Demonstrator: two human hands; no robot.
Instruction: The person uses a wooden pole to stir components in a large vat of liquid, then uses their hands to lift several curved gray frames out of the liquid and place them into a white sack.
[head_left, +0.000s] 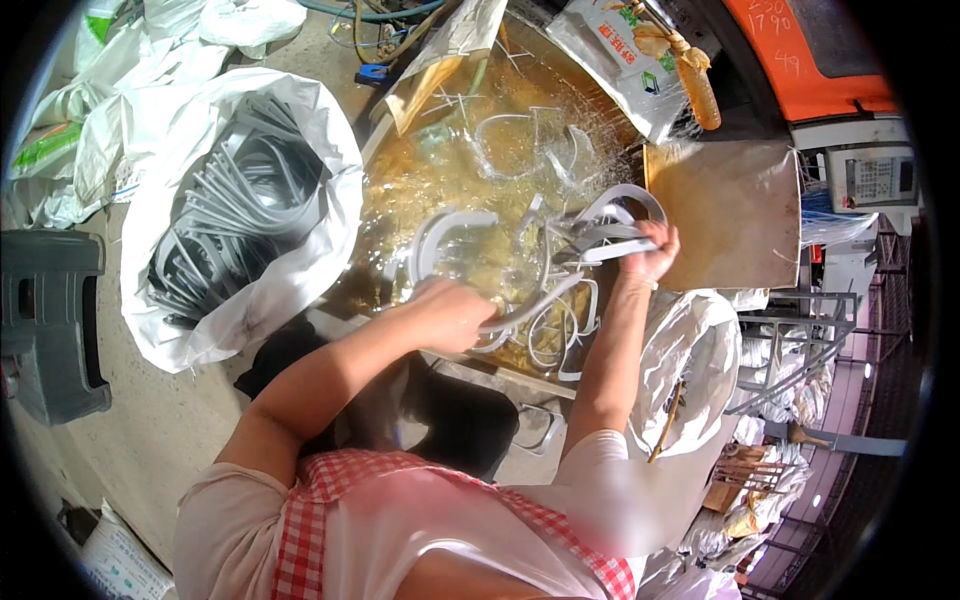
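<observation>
Held, right: we list the right hand [652,258], closed on a bundle of grey loops [612,232], raised over the near right part of the tank.
Held, left: the left hand [455,314], blurred, curled over the lower end of a grey strip [540,304], which slants up toward the bundle.
Tank [395,165]: shallow water, amber bed, directly before us; pale offcuts [550,335] by the near edge, a curved piece [438,238] beyond the left hand.
Left of the tank: white sack [255,335], mouth open, filled with grey strips [245,205]; farther left, a dark stool [55,325].
Right of the tank: brown board [725,215]; nearer us, a pale bag [685,370].
</observation>
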